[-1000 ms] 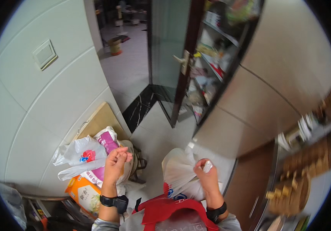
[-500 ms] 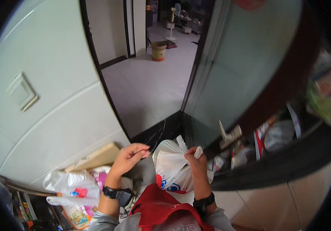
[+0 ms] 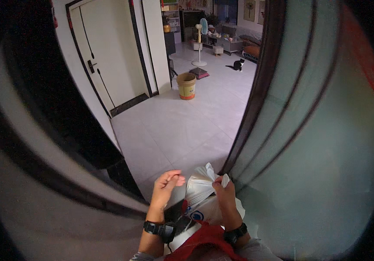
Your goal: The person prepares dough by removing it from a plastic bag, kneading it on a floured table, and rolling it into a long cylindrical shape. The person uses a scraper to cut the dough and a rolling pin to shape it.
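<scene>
A white plastic bag [image 3: 204, 193] with red and blue print hangs full in front of my body. My right hand [image 3: 224, 191] is closed round its gathered top, and a twisted end of the plastic sticks up out of the fist. To the left of the bag, apart from it, my left hand [image 3: 167, 185] is raised with thumb and fingers pinched together. Whatever lies between those fingers, if anything, is too small to make out. Dark bands with black devices sit on both wrists. The red apron [image 3: 204, 243] covers the bag's lower part.
A doorway with a frosted glass door [image 3: 308, 174] on the right opens onto pale floor tiles [image 3: 165, 126]. Beyond stand a yellowish bucket [image 3: 186, 87], a pink-and-grey scale-like slab [image 3: 199, 73], a standing fan [image 3: 199, 43] and a black-and-white cat [image 3: 238, 65]. A white door [image 3: 108, 61] is shut at left.
I have moved forward into the doorway, so the room beyond looks nearer and the cat shows. The bag is still in my right hand; the bags and shelf beside me have left view.
</scene>
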A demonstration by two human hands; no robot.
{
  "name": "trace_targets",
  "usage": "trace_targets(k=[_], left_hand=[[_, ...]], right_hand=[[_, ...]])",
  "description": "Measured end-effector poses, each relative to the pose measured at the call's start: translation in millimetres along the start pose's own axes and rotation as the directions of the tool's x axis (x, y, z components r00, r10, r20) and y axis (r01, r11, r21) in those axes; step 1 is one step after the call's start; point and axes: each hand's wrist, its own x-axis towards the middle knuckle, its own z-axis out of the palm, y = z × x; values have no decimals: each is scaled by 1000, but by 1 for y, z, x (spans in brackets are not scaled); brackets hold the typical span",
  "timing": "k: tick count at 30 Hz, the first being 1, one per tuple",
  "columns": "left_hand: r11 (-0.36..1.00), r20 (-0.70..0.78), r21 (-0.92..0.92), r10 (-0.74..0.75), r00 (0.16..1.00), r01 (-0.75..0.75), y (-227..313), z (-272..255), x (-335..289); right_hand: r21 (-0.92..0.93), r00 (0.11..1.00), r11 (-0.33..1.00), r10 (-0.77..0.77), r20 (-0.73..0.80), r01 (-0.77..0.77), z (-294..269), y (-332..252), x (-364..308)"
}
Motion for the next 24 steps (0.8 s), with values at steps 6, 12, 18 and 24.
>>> trace_targets(k=[6, 12, 18, 24], left_hand=[[992, -227, 117, 82, 970, -57, -16, -64, 155], [974, -329, 225, 77, 941, -1, -21, -159, 267], [872, -375, 298, -268, 888, 389, -75, -220, 386], [931, -231, 262, -197, 953, 256, -79, -117, 637]], right_hand=[[-73, 996, 995, 68, 54, -64, 41, 24, 177], [-89, 992, 988, 123, -23, -124, 79, 13, 341], [-58, 976, 998, 27, -215, -41, 77, 23, 520], [-2, 940, 999, 38, -340, -42, 57, -5, 668]])
